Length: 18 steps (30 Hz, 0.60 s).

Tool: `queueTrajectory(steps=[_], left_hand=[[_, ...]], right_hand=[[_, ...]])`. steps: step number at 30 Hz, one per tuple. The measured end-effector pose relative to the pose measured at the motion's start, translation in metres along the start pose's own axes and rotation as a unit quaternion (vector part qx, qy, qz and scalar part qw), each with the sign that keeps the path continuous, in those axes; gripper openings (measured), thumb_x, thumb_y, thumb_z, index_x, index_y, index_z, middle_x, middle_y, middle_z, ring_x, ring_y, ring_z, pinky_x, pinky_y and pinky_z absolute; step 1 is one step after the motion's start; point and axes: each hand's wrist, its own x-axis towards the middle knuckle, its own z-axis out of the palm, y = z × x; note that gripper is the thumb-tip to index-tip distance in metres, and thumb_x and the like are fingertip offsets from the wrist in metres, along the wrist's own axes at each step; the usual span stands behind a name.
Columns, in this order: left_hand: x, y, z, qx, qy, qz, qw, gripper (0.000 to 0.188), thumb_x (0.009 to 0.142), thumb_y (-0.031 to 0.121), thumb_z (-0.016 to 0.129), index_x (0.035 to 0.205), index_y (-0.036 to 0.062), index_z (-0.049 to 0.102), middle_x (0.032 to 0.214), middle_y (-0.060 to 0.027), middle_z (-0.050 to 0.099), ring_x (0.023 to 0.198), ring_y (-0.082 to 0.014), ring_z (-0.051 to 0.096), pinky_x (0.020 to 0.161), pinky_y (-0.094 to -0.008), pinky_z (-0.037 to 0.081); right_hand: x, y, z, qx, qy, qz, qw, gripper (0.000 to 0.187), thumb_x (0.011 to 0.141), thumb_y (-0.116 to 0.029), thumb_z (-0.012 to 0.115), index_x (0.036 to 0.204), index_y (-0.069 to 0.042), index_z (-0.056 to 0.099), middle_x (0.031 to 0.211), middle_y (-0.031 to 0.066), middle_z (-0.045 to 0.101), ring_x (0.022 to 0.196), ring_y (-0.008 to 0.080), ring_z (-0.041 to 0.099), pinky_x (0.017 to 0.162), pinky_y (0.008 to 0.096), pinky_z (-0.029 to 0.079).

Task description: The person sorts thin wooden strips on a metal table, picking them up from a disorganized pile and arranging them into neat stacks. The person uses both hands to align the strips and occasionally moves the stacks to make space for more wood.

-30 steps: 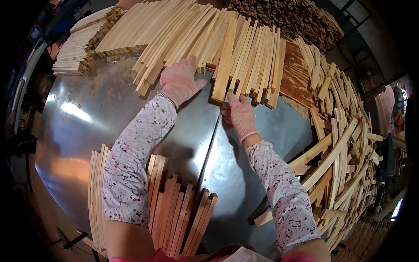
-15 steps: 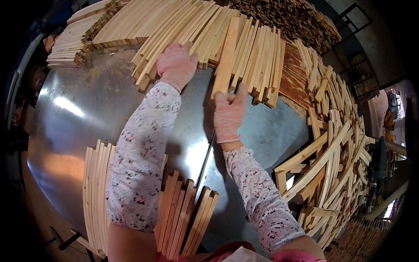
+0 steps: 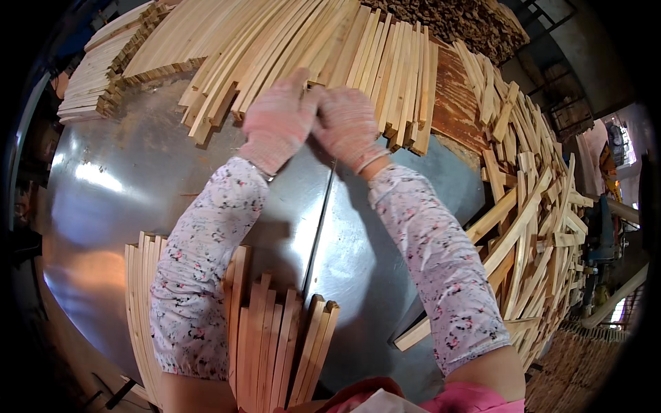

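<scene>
My hands, in pink knit gloves, meet at the near ends of a row of pale wooden strips (image 3: 275, 58) lying side by side across the far part of the metal table. The fingers of my left hand (image 3: 279, 124) bend over strip ends in the middle of the row. Close against it, my right hand (image 3: 348, 127) curls its fingers round strip ends just to the right. Both hands look closed on the strips, though the gloves hide the fingertips and how many strips they grip.
The metal table (image 3: 227, 186) has a seam down its middle. More strips stand in a bundle (image 3: 272, 337) near me and another (image 3: 141, 296) at the left. Neat stacks (image 3: 110, 69) lie far left. A jumbled heap of wood pieces (image 3: 527, 234) fills the right side beside a reddish-brown board (image 3: 454, 103).
My right hand has moved left and away from me to join my left hand. The strip it held upright now lies among the row. A loose piece on the right now lies nearer my right forearm.
</scene>
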Motion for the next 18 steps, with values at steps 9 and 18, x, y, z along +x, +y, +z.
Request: queueTrajectory(steps=[9, 18], left_hand=[[0.008, 0.021, 0.106, -0.199, 0.009, -0.072, 0.977, 0.042, 0.103, 0.039, 0.058, 0.134, 0.0111, 0.062, 0.125, -0.0276, 0.073, 0.119, -0.0458, 0.069, 0.099, -0.0542, 0.056], [0.041, -0.033, 0.087, 0.226, 0.057, 0.177, 0.956, 0.053, 0.095, 0.027, 0.069, 0.146, 0.0156, 0.058, 0.151, -0.0103, 0.059, 0.145, -0.0307, 0.051, 0.109, -0.0475, 0.051]], right_hand=[[-0.001, 0.077, -0.001, 0.093, 0.035, -0.011, 0.995, 0.041, 0.108, -0.032, 0.054, 0.146, -0.020, 0.064, 0.147, 0.0202, 0.063, 0.142, 0.0361, 0.054, 0.118, 0.0490, 0.044], [0.012, 0.061, -0.006, -0.044, -0.056, 0.042, 0.997, 0.042, 0.101, -0.048, 0.061, 0.131, -0.025, 0.078, 0.145, 0.0108, 0.064, 0.136, 0.0331, 0.055, 0.114, 0.0468, 0.048]])
